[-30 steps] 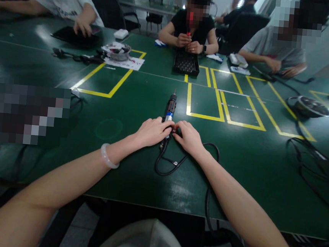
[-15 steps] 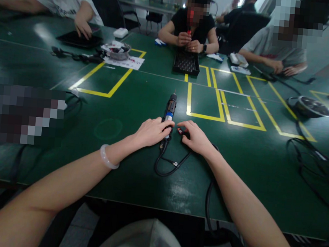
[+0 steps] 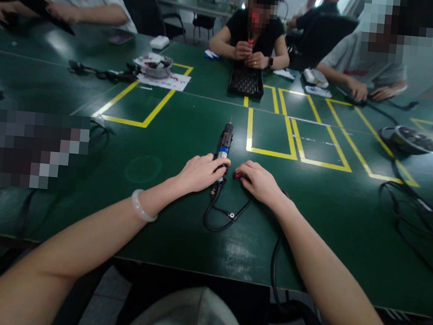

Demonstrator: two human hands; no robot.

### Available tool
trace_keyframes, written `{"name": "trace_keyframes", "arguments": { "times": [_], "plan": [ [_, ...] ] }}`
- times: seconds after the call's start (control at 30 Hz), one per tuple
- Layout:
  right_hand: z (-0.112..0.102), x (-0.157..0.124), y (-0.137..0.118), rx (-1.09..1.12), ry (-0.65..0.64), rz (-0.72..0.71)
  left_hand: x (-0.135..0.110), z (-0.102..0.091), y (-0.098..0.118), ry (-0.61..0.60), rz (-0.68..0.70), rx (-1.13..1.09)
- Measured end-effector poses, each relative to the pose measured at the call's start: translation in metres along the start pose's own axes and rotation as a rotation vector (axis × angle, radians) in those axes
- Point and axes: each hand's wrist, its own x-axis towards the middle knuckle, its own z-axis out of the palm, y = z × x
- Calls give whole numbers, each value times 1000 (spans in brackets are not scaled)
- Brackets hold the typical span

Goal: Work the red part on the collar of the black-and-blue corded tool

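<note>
My left hand (image 3: pixel 203 173) is closed round the rear of an electric screwdriver (image 3: pixel 226 138), a black tool with a blue band. It lies on the green table, its thin bit pointing away from me. Close by on the right, my right hand (image 3: pixel 259 181) has its fingers curled over a small red piece (image 3: pixel 237 175). What kind of piece it is cannot be made out, as the fingers cover most of it. A black cable (image 3: pixel 214 229) loops from the screwdriver's rear end towards my right forearm.
Yellow tape outlines (image 3: pixel 270 152) mark the table ahead. Across it, a person holds a red-handled tool above a black tray (image 3: pixel 246 86). A clear bowl (image 3: pixel 158 67) stands back left. A round dish (image 3: pixel 411 140) and tangled cables (image 3: pixel 405 214) lie at right.
My right fingers have closed down over the small red piece. My left hand and the screwdriver stay put. At far left, a person has lifted a dark flat object off the table.
</note>
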Motion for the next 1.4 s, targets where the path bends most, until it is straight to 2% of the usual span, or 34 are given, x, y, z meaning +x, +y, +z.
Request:
{"name": "trace_keyframes", "arguments": {
  "times": [0.07,0.27,0.6,0.8,0.97,1.4],
  "plan": [
    [1,2,0,21,-5,11,0,0,0,7,-1,2],
    [4,3,-11,210,90,23,-2,2,0,15,-15,44],
    [11,4,-18,247,64,-56,-2,2,1,21,-18,58],
    [15,7,-23,194,82,-19,-2,2,1,29,-14,53],
    [13,4,-20,274,75,-49,-2,2,0,35,-8,54],
    [18,3,-28,270,170,18,-2,3,0,36,-12,49]
  ]
}}
